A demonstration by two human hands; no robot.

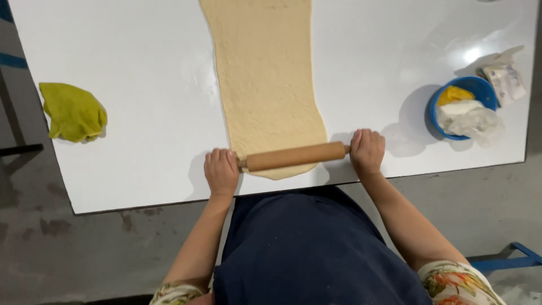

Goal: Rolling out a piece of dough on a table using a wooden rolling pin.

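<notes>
A long strip of pale dough (pixel 265 73) lies flat on a white table (pixel 141 113), running away from me. A wooden rolling pin (pixel 295 156) rests across the dough's near end. My left hand (pixel 221 171) grips the pin's left handle. My right hand (pixel 367 151) grips the right handle. Both hands sit close to the table's front edge.
A crumpled yellow-green cloth (pixel 73 112) lies at the table's left. At the right stands a blue bowl (pixel 462 107) holding a yellow item and white plastic, with a small paper packet (pixel 505 80) beside it. Grey floor surrounds the table, and a blue frame (pixel 508 261) shows at lower right.
</notes>
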